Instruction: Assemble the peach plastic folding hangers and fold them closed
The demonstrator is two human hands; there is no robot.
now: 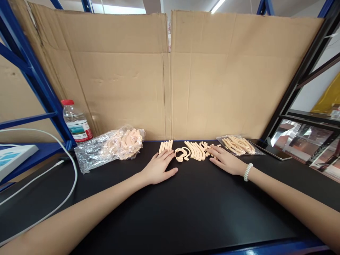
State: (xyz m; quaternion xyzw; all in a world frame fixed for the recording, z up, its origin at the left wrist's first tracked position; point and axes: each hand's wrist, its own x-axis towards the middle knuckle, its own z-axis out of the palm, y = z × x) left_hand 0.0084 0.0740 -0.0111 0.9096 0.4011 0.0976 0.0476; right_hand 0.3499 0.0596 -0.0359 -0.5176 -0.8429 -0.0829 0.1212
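My left hand (160,167) lies flat on the black table, fingers stretched, its fingertips over the lower ends of a row of straight beige strips (166,145). Between my hands are curved, hook-like beige pieces (182,154) and a slanted row of longer beige strips with bent ends (196,151). My right hand (224,159), with a white coil band (248,172) at the wrist, rests with fingers spread on some small curved beige pieces (204,145). The hand partly hides these. Neither hand grips anything.
A clear bag of beige pieces (122,143) lies left, by a water bottle (77,122). Another bag of beige strips (238,145) and a phone-like flat device (271,149) lie right. Cardboard (119,78) stands behind. A white cable (75,177) and power strip (16,157) are far left.
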